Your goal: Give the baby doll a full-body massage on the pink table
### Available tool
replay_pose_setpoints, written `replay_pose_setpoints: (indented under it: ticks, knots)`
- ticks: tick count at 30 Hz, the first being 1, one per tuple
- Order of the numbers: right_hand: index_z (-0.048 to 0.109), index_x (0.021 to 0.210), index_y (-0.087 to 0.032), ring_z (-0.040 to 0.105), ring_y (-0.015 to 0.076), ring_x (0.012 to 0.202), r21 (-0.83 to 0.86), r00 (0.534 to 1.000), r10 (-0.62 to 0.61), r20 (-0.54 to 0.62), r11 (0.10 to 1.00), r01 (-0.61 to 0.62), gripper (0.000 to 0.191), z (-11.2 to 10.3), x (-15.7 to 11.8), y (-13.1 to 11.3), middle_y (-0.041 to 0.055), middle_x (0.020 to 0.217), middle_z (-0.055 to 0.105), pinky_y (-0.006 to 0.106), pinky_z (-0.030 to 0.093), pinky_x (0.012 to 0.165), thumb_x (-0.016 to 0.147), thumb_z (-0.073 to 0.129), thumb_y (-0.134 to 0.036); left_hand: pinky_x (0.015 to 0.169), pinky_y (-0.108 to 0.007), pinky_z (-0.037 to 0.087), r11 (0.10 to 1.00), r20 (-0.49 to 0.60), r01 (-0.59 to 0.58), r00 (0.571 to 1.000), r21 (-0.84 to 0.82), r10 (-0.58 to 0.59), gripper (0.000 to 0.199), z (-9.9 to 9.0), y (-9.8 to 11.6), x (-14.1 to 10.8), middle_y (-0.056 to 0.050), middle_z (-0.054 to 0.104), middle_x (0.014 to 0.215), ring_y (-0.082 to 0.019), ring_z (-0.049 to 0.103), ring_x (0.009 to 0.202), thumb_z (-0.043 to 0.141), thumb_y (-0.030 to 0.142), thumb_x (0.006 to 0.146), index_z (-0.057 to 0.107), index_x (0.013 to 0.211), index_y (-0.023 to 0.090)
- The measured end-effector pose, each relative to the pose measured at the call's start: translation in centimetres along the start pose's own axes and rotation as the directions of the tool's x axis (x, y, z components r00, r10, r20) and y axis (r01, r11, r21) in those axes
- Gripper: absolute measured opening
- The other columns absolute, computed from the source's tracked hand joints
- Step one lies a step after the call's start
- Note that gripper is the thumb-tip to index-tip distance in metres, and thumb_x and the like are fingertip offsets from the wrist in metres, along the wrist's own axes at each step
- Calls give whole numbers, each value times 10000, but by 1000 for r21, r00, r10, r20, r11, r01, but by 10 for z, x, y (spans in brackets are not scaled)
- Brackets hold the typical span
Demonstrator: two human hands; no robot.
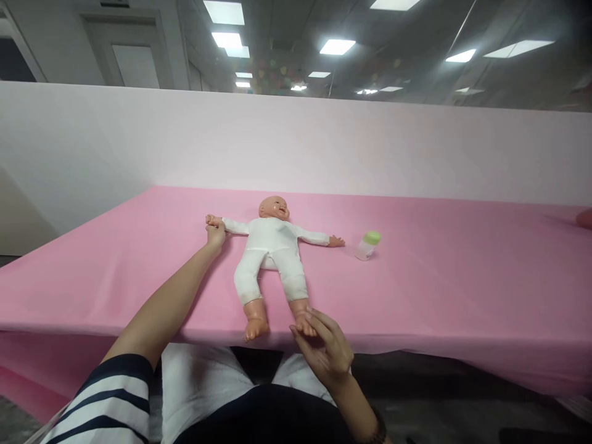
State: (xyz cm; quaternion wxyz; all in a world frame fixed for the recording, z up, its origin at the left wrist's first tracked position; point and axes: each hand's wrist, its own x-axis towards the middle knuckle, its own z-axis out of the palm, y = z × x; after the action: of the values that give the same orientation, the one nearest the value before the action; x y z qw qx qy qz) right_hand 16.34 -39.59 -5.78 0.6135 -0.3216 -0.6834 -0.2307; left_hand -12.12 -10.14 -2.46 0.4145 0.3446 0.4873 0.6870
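A baby doll (272,237) with a bare plastic head and a white cloth body lies on its back on the pink-covered table, arms spread wide. Its feet reach the near edge. My left hand (216,234) is closed around the doll's wrist on the left side. Down at the near edge, my right hand (329,351) has its thumb and fingers on either side of the doll's foot on the right; the palm is partly turned up. A small clear bottle with a green cap (369,245) leans near the doll's outstretched hand.
The pink cloth (439,277) covers the table and hangs over its front edge. A white partition (370,148) stands along the back. At the far right edge a skin-coloured shape (585,218) is cut off; I cannot tell what it is.
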Motion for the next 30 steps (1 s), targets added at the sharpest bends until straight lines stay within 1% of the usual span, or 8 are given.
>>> replay_pose_setpoints:
  ticks: [2,4,7,12,19,24,27,30]
  knots:
    - [642,1401,-212,800,238,895,6,1000,-8,3,1000,8,551,4,16,1,105,1034,790,336,716,730,880,806,-137,905,-330,570,988,-14,-118,993,95,120,328,3,5,-9,-105,628,1163,-197,677,1065,700,261,938,439,1133,231]
    - [611,1441,-227,797,250,937,19,1000,4,14,1000,-4,593,11,34,2,105,1061,789,357,716,770,886,796,-129,946,-339,556,944,125,-286,955,165,268,349,7,12,-21,-120,631,1250,-212,664,1138,711,249,924,464,1170,234]
    - [599,1444,-242,781,265,1032,67,995,84,47,994,-87,568,26,61,6,111,1134,778,402,700,871,911,768,-145,1010,-380,533,846,356,-487,846,217,396,390,11,23,-43,-125,641,1337,-247,651,1203,695,240,922,513,1266,245]
    - [641,1371,-252,752,251,1114,158,970,208,122,961,-226,427,62,85,17,104,1196,763,397,667,932,955,725,-212,1150,-461,451,681,631,-652,691,334,353,372,14,33,-66,-93,705,1298,-293,650,1229,701,234,904,644,1270,267]
    - [664,1284,-239,738,231,1126,206,945,255,207,932,-297,329,81,86,24,91,1197,760,384,639,964,959,710,-223,1196,-471,423,606,678,-698,657,381,329,386,14,34,-66,-80,699,1352,-299,611,1322,712,162,858,687,1228,273]
    - [642,1314,-230,747,241,1087,160,978,185,93,967,-198,371,54,85,18,101,1159,760,390,661,911,953,727,-222,1120,-474,481,698,590,-636,716,329,374,407,12,28,-59,-96,696,1319,-290,662,1216,684,248,918,595,1314,267]
    - [646,1313,-225,762,242,1011,92,986,156,61,983,-162,387,30,81,14,100,1104,764,384,680,850,939,739,-199,1050,-430,524,827,405,-507,827,243,389,430,11,22,-45,-125,661,1337,-273,659,1208,717,261,907,536,1296,247]
    - [635,1342,-225,773,246,965,49,993,96,73,994,-100,450,11,66,10,95,1079,769,379,694,811,914,758,-159,995,-392,551,943,199,-301,942,140,271,417,9,14,-26,-145,618,1348,-249,649,1209,718,280,924,476,1261,240]
